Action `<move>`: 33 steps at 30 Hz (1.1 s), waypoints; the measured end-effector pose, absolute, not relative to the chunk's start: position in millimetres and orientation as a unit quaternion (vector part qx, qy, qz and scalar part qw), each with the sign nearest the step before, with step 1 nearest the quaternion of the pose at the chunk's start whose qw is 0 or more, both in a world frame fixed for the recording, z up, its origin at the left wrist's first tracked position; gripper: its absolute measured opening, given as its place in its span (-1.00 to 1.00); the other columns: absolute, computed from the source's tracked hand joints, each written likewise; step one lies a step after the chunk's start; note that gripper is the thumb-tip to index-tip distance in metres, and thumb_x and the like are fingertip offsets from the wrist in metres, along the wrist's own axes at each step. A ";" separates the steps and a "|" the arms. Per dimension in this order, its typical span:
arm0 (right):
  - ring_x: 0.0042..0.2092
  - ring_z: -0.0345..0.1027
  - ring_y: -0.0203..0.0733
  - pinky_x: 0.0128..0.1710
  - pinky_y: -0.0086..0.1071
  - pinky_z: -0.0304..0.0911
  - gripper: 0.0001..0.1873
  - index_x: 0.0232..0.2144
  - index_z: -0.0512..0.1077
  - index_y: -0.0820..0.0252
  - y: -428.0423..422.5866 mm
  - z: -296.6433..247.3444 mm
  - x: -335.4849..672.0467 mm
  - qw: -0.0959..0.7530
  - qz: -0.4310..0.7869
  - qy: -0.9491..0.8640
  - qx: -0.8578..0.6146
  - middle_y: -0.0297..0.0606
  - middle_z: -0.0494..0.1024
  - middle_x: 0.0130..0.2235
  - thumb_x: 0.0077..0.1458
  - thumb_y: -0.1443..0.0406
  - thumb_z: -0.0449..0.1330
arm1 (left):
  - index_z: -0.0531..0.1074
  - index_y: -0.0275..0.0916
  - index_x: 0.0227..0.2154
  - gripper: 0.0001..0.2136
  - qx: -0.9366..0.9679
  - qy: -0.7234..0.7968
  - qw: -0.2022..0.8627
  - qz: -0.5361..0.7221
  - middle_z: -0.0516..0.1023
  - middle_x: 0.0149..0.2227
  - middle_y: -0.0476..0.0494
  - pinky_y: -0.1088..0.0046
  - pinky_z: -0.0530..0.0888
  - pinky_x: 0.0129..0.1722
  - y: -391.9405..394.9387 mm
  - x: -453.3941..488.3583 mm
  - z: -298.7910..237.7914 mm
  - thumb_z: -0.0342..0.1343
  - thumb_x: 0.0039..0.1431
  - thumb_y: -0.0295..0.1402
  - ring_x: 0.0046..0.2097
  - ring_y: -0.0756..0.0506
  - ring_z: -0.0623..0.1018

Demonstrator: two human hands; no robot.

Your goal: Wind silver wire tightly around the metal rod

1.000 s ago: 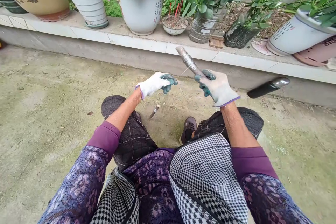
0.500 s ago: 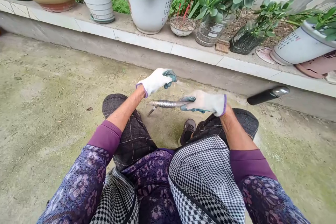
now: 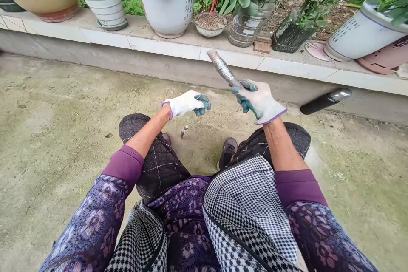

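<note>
My right hand (image 3: 259, 102), in a white glove with green fingertips, is closed around the lower end of a thread-wound stick (image 3: 221, 68) that points up and to the left. My left hand (image 3: 188, 103), gloved the same way, is curled in a pinch to the left of it, probably on a thin thread too fine to make out. Below my left hand a small metal-tipped tool (image 3: 184, 131) stands on the concrete between my knees. I sit with a checkered apron over my lap.
A low tiled ledge (image 3: 165, 46) runs across the back with several flowerpots, including a large white pot (image 3: 167, 4) and a ribbed pot (image 3: 102, 0). A black and silver cylinder (image 3: 325, 101) lies at the right. My shoe (image 3: 228, 153) rests on the concrete.
My right hand swung the stick down to lie level across toward my left hand, then lifted it back to point up and left. My left hand stayed almost in place.
</note>
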State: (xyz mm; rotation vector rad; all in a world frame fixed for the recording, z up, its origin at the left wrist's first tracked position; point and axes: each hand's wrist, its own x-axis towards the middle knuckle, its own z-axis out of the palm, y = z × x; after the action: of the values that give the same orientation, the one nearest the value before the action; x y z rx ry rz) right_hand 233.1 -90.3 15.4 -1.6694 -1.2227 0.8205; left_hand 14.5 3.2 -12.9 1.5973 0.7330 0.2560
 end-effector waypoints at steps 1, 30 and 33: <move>-0.64 0.04 -0.42 -0.72 -0.49 0.02 -0.54 -0.22 0.51 0.29 -92.3 20.6 230.4 0.463 0.354 -0.484 -0.653 -0.43 0.29 -0.59 -0.06 0.04 0.32 | 0.55 -0.42 -0.37 -0.85 0.696 0.323 0.630 0.116 0.55 -0.55 -0.08 0.52 0.47 -0.43 4.5 15.2 -15.0 0.09 0.05 -0.62 -0.53 0.05 0.49; -0.63 0.01 -0.40 -0.73 -0.48 0.01 -0.54 -0.16 0.50 0.23 -99.0 26.3 225.9 0.493 0.395 -0.493 -0.598 -0.44 0.26 -0.60 -0.03 0.04 0.31 | 0.54 -0.39 -0.37 -0.92 0.689 0.319 0.621 0.198 0.49 -0.59 -0.09 0.50 0.37 -0.50 11.4 10.6 -10.0 0.18 0.11 -0.48 -0.59 0.07 0.40; -0.65 -0.03 -0.40 -0.74 -0.46 0.00 -0.53 -0.15 0.49 0.21 -107.7 33.2 228.6 0.521 0.456 -0.501 -0.519 -0.48 0.21 -0.63 -0.02 0.01 0.32 | 0.53 -0.38 -0.38 -0.93 0.686 0.323 0.622 0.198 0.47 -0.61 -0.06 0.52 0.37 -0.51 12.7 12.2 -12.1 0.18 0.09 -0.49 -0.59 0.07 0.40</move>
State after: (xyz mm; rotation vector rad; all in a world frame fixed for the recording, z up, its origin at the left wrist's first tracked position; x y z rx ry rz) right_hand 228.6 -107.7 33.2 -1.2449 -1.2012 1.0930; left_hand 12.2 12.7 -12.1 1.5758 0.7416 0.4540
